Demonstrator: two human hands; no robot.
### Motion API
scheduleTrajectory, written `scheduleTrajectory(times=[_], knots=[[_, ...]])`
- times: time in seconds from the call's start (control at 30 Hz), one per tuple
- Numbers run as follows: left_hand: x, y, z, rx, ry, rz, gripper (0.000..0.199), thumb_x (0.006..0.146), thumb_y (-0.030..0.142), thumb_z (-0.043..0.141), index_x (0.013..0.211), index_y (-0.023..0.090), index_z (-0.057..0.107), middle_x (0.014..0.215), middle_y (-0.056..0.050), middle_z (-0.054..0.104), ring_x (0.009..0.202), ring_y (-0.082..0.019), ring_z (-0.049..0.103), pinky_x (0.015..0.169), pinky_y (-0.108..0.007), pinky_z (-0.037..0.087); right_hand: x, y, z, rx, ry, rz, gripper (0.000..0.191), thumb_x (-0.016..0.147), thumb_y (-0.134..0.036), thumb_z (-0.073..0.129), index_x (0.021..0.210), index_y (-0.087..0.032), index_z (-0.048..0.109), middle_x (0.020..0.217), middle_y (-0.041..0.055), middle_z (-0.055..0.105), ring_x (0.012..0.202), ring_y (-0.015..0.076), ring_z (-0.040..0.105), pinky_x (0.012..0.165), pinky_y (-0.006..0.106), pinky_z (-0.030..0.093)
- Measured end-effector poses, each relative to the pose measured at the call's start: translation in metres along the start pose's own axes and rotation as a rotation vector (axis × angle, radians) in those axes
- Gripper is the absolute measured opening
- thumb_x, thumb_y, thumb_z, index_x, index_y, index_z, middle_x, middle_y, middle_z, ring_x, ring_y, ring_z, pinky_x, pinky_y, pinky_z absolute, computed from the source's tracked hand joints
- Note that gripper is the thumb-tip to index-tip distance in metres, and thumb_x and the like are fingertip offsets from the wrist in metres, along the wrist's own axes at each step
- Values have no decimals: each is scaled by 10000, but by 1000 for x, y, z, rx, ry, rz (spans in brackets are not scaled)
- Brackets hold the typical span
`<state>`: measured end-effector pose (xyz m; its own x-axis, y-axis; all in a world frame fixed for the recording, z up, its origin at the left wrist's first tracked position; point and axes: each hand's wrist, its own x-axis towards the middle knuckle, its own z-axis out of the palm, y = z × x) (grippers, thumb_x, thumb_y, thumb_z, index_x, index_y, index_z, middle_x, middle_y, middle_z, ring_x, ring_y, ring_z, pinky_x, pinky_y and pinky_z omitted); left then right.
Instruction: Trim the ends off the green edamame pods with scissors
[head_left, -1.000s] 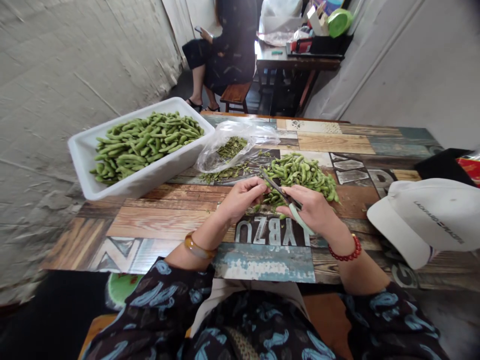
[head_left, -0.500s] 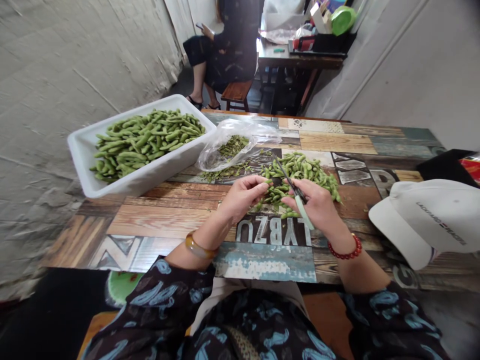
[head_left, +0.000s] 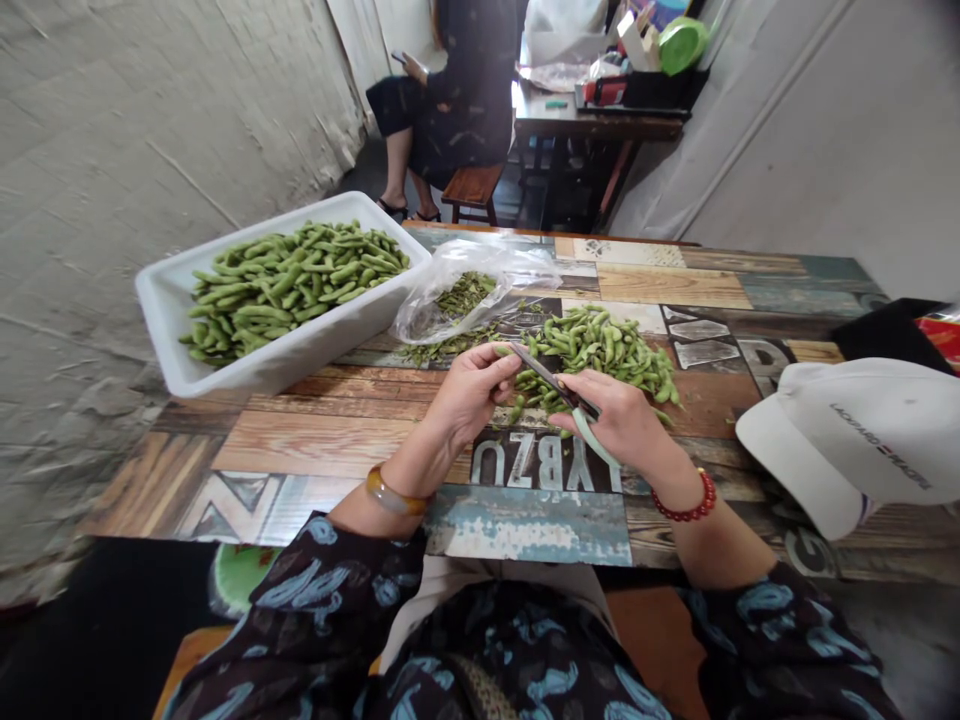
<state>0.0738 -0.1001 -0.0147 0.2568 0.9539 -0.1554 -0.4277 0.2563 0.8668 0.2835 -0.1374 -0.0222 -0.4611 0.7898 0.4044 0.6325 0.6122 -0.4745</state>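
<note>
My left hand (head_left: 474, 392) is closed in a pinch on a green bean pod (head_left: 502, 350), which shows only partly at the fingertips. In my right hand (head_left: 616, 415) are scissors (head_left: 546, 375) with pale green handles, their blade tips at the pod. A pile of green pods (head_left: 611, 350) lies on the patterned table just beyond my hands. Left of the pile, a clear plastic bag (head_left: 420, 305) lies open with trimmings (head_left: 466, 292) in it, and more scraps are scattered beside it. A white tub (head_left: 300, 362) at the left holds many pods.
A white cap (head_left: 862, 430) rests at the table's right, near a black and red object (head_left: 941, 335). Beyond the table a person (head_left: 472, 90) sits on a wooden stool (head_left: 472, 185), holding a phone. Another table (head_left: 555, 115) stands behind, with a tray and bags.
My left hand has moved slightly left and nearer to me. My right hand has tilted the scissors leftward, bringing the blade tips from above the pile to the left fingertips.
</note>
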Motion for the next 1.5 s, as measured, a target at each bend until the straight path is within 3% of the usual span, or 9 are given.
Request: scheduleTrajectory(times=[0.1,0.23,0.37,0.53,0.73,0.9,1.27,1.5], knots=[[0,1,-2,27,-3,32,343,690,407,808,864,134,696,632,29,512,501,-35,384,433,-164,236,0,0,0,14,-4,-6,362,892,-388,670,1197,-198,630,1022,102,704,932,241,693,834,370,581],[-1,1,-4,214,-11,71,302,801,443,701,806,146,651,642,19,518,527,-57,411,449,-177,261,1,2,-2,31,26,28,367,883,-408,678,1184,-202,636,980,94,698,879,237,687,785,364,580],[-3,0,-3,353,-89,64,273,806,407,688,894,149,666,732,5,582,522,-55,391,480,-198,284,1,8,-6,18,43,58,419,867,-427,694,1213,-205,613,969,87,672,858,239,667,765,371,567],[-4,0,-3,495,-199,137,329,868,446,625,749,141,647,624,27,465,549,-77,356,522,-219,280,1,6,-10,53,-44,50,516,834,-418,735,1281,-215,575,1060,102,625,890,244,636,792,387,558],[-5,3,-2,641,-260,237,311,906,411,583,774,164,720,643,0,529,631,-117,453,625,-237,363,1,3,-10,33,-62,43,522,845,-403,725,1304,-215,562,1067,95,619,900,242,634,800,385,546],[-7,2,0,636,-258,244,279,902,403,599,959,184,761,743,-31,641,716,-147,547,676,-244,419,0,5,-9,42,-40,32,544,843,-436,720,1317,-227,553,1078,95,617,948,250,632,825,383,543],[-5,1,-2,643,-278,293,280,910,385,601,979,165,759,905,-68,719,866,-180,615,803,-281,457,1,5,-10,43,-57,31,537,851,-437,713,1316,-220,557,1063,95,621,897,236,628,787,362,534],[-6,2,0,654,-291,258,265,922,362,582,956,156,744,762,-19,643,752,-140,549,743,-259,418,0,5,-7,51,-34,9,456,872,-432,690,1256,-213,580,1003,82,633,836,217,635,711,326,526]])
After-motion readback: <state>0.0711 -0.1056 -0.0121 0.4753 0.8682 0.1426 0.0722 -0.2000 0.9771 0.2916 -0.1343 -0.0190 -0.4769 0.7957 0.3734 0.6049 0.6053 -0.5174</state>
